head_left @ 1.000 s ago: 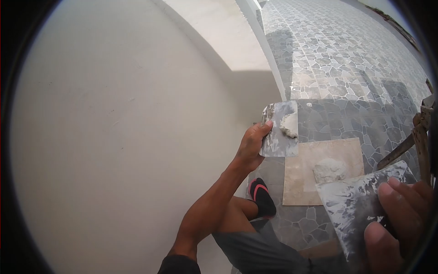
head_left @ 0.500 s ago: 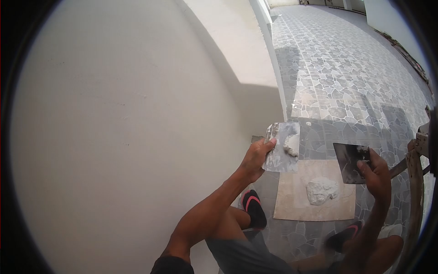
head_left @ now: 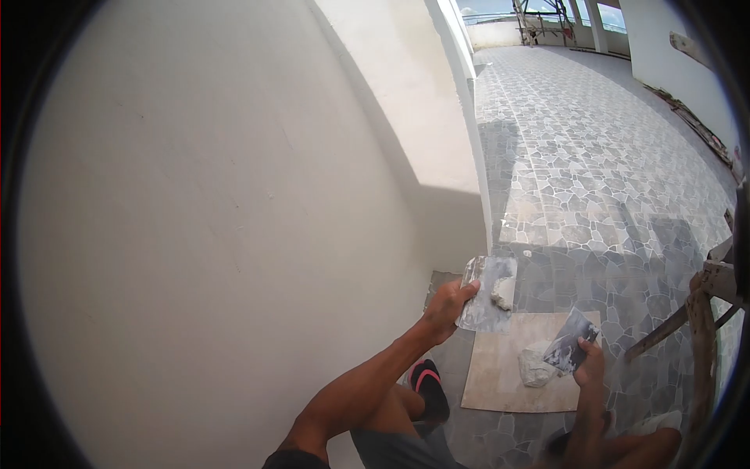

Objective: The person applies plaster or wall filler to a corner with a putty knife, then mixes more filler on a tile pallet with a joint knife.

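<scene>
My left hand (head_left: pixel 445 311) grips a flat, putty-smeared rectangular scraper (head_left: pixel 480 313) by its left edge, thumb on top. A lump of white putty (head_left: pixel 502 294) clings to the right side of that blade. In my right hand (head_left: pixel 591 366) is a second, darker scraper (head_left: pixel 564 344), streaked with white and slanted down to the left. Its blade overlaps a mound of white putty (head_left: pixel 535 369) in this view. Under the mound lies a square tan board (head_left: pixel 496 391) on the floor.
A smooth pale wall (head_left: pixel 219 234) fills the left side. Stone-patterned tiles (head_left: pixel 570 172) cover the floor. Wooden posts (head_left: pixel 699 328) stand close on the right. Scaffolding (head_left: pixel 544 22) is at the far end. My foot in a black and pink shoe (head_left: pixel 428 383) is left of the board.
My right hand has swung left and down, bringing its scraper from beside the board to over the putty mound. The head view has tilted up; the left hand keeps its scraper.
</scene>
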The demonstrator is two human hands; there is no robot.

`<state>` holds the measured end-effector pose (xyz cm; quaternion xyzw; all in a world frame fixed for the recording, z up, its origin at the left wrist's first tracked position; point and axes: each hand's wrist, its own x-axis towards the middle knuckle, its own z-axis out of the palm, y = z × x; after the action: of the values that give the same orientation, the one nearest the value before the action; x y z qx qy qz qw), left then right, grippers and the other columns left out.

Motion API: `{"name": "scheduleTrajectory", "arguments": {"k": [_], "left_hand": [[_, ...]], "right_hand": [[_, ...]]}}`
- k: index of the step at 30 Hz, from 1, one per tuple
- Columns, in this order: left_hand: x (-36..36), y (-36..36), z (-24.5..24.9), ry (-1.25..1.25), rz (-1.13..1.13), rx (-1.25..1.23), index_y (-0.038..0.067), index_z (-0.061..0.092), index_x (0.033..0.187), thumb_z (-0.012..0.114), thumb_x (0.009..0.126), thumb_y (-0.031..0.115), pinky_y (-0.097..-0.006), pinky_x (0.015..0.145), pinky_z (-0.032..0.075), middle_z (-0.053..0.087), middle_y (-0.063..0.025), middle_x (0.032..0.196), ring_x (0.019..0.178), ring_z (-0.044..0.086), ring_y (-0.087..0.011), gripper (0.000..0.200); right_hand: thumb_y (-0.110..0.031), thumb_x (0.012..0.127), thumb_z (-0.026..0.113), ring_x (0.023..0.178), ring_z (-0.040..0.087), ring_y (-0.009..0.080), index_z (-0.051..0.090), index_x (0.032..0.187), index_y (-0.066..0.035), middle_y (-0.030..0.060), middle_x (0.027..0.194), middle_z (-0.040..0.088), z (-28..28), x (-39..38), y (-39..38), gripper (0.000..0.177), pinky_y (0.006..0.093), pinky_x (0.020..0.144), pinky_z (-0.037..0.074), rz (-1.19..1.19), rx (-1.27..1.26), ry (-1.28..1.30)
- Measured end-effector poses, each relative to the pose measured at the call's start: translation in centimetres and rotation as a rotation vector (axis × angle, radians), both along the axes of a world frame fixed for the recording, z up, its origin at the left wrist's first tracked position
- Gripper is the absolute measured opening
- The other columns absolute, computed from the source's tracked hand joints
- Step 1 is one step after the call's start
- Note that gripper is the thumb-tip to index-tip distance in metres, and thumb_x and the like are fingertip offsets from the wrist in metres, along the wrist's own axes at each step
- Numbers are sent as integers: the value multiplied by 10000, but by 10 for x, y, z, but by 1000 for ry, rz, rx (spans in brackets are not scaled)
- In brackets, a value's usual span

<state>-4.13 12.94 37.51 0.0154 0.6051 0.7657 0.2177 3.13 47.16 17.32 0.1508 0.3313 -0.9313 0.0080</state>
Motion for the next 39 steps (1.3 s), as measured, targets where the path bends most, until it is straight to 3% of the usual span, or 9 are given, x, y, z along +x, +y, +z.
{"name": "scheduleTrajectory", "arguments": {"k": [8, 11, 14, 17, 26, 39], "left_hand": [[3, -1, 3, 18, -10, 21, -41, 541, 1142, 487, 1022, 252, -287, 737, 533, 636, -69, 967, 803, 635, -117, 321], [1, -3, -4, 15, -3, 6, -36, 537, 1145, 502, 1016, 260, -287, 729, 527, 629, -58, 956, 792, 627, -111, 325], [-5, -4, -19, 38, 30, 37, -28, 539, 1132, 507, 1012, 266, -283, 715, 520, 622, -49, 934, 778, 619, -107, 319], [-9, -6, -26, 34, 34, 26, -18, 539, 1121, 509, 1011, 268, -276, 697, 513, 617, -39, 920, 764, 613, -101, 307], [-6, -4, -21, 34, 28, 43, -17, 537, 1094, 503, 1016, 246, -274, 717, 525, 631, -43, 929, 778, 629, -105, 276], [-12, -7, -30, 31, 7, 71, -43, 522, 1172, 499, 1020, 245, -289, 770, 548, 641, -77, 994, 841, 659, -135, 327]], "right_hand": [[-20, 817, 542, 876, 674, 292, 580, 1161, 62, 136, 1010, 647, -23, 11, -14, 356, 433, 821, 560, -76, 96, -93], [-12, 835, 521, 949, 652, 314, 545, 1220, 37, 130, 1068, 618, -33, 13, -7, 389, 480, 875, 533, -15, 95, -101], [-4, 836, 513, 934, 657, 312, 542, 1223, 37, 134, 1064, 617, -54, 11, -1, 390, 479, 859, 541, -27, 103, -69], [24, 815, 527, 852, 658, 252, 612, 1143, 16, 95, 992, 643, -47, 12, -3, 340, 397, 788, 539, -63, 105, -84], [19, 806, 543, 837, 656, 246, 609, 1136, 28, 87, 963, 639, -53, 15, -5, 336, 396, 789, 532, -63, 122, -67], [4, 821, 544, 901, 654, 272, 571, 1173, 40, 105, 1017, 621, -48, 20, -6, 355, 424, 835, 537, -39, 168, -50]]}}
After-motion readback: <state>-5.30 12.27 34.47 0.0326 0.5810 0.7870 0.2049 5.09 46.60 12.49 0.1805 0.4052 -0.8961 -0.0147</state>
